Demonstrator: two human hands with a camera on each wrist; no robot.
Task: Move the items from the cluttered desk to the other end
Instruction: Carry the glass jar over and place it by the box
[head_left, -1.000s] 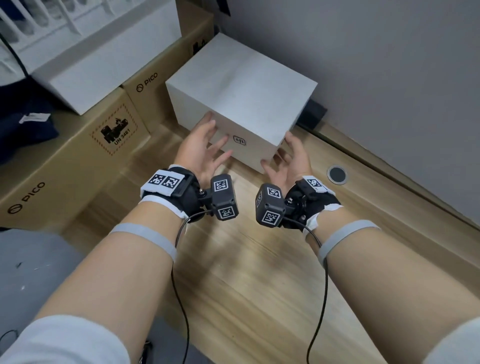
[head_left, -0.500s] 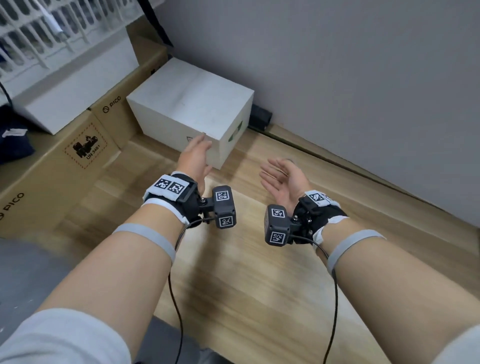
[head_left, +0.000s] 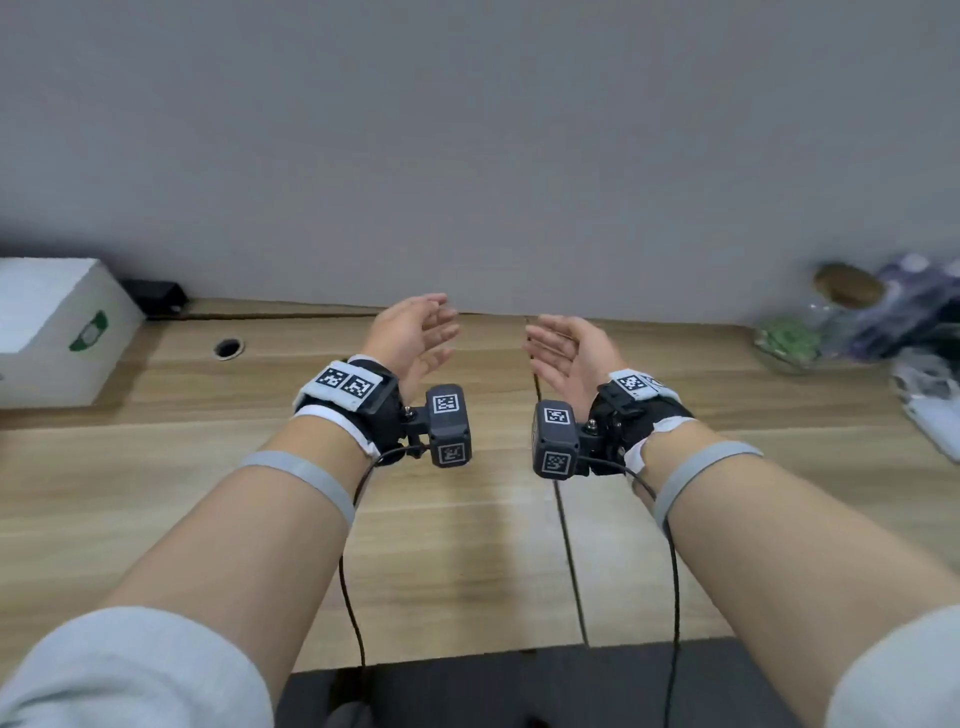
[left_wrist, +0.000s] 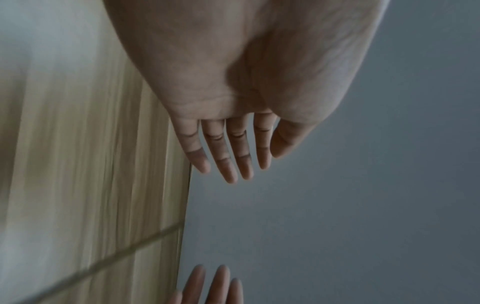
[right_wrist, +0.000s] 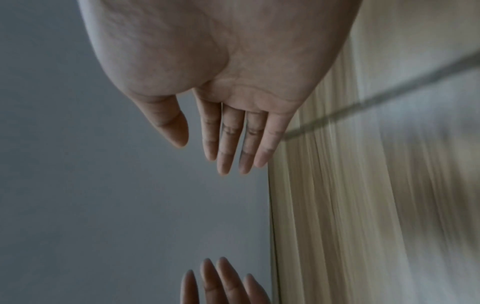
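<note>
Both my hands hover empty over the middle of the wooden desk (head_left: 457, 545), palms facing each other. My left hand (head_left: 415, 332) has straight, relaxed fingers (left_wrist: 231, 162); my right hand (head_left: 563, 348) likewise, with straight fingers (right_wrist: 228, 152). The white box (head_left: 52, 332) with a green mark sits at the far left against the wall, well apart from my left hand. A blurred pile of clutter at the far right includes a glass jar with a brown lid (head_left: 841, 306) and a dish of green bits (head_left: 787, 343).
A grey wall (head_left: 467, 156) runs along the desk's back edge. A round cable hole (head_left: 227, 348) lies between the white box and my left hand. A black plug block (head_left: 153, 293) sits behind the box. A dark chair edge (head_left: 519, 686) is below.
My hands have let go of the white box and swung right; the view has turned with them, so the box now sits far left and the clutter pile appears at the right.
</note>
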